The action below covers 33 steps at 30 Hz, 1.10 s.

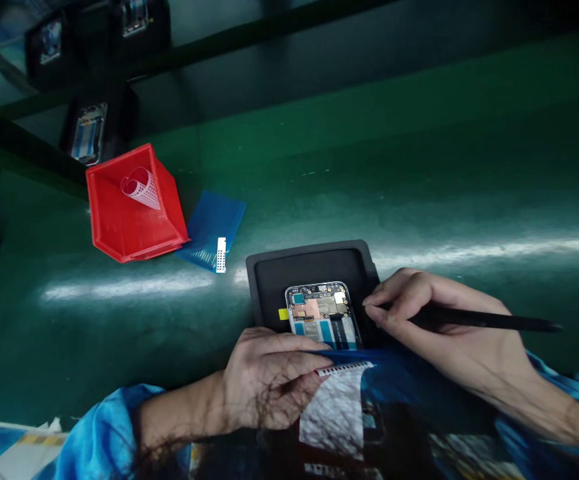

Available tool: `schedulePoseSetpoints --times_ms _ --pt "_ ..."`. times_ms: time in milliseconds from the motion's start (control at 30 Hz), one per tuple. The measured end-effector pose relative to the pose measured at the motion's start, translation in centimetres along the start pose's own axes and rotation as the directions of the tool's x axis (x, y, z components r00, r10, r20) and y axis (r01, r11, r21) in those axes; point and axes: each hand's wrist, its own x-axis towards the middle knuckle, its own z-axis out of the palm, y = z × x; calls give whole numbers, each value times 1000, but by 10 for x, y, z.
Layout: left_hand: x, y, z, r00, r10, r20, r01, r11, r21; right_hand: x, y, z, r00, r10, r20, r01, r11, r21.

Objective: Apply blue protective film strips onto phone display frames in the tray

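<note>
An opened phone [323, 315] with its circuit board showing lies in a black rubber tray [269, 280] on the green bench. My left hand [269, 380] is closed, pinching the near edge of a blue sheet [399, 380] with a strip of small white parts, right below the phone. My right hand [444, 327] is closed on a thin black tool [494, 321], held like a pen, its tip at the phone's right edge. A yellow tab [283, 314] sticks out at the phone's left side.
A red plastic bin [134, 213] with a curled white strip stands at the left. Beside it lies a blue sheet [214, 227] with a white sticker strip. Dark fixtures holding phones [89, 130] sit at the back left, beyond a green rail.
</note>
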Motion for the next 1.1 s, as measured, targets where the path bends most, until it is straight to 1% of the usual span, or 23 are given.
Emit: schedulePoseSetpoints --times_ms 133,267,333,400,433,533,567,633,700,733,833,967,1100 --pt "-1 0 1 1000 7 -25 -7 1000 -2 0 1 0 1000 5 7 -5 1000 -2" --pt "-2 -1 1 1000 2 -11 -2 1000 -6 -1 3 1 1000 -9 16 10 1000 -24" --pt "-1 -1 0 1000 -4 2 4 1000 -24 -1 4 1 999 -18 26 19 999 -41" --pt "1 0 -1 1000 -12 -8 12 998 -56 -2 2 0 999 -30 33 31 998 -46" --pt "2 1 -1 1000 -18 -18 17 997 -72 -2 0 -2 999 -39 19 40 998 -45" --pt "4 3 0 996 -54 -65 47 993 -104 -6 -11 -10 989 -138 -60 135 989 -53" --pt "5 4 0 995 -69 -70 61 992 -106 -8 -15 -13 982 -184 -54 181 982 -58" --pt "4 6 1 992 -101 -71 93 990 -107 -12 -24 -15 962 -274 17 275 961 -37" --pt "3 7 2 990 -123 -70 115 988 -99 -16 -30 -13 937 -320 136 321 947 16" --pt "2 7 2 989 -129 -68 122 988 -96 -18 -31 -11 923 -333 194 330 943 48" --pt "2 7 2 990 -130 -61 124 987 -98 -18 -32 -3 900 -325 290 306 946 109" --pt "2 7 1 990 -136 -49 128 984 -126 -15 -32 -1 914 -301 271 279 953 118" --pt "3 7 1 989 -138 -52 130 982 -141 -16 -30 -5 908 -322 269 305 947 105"
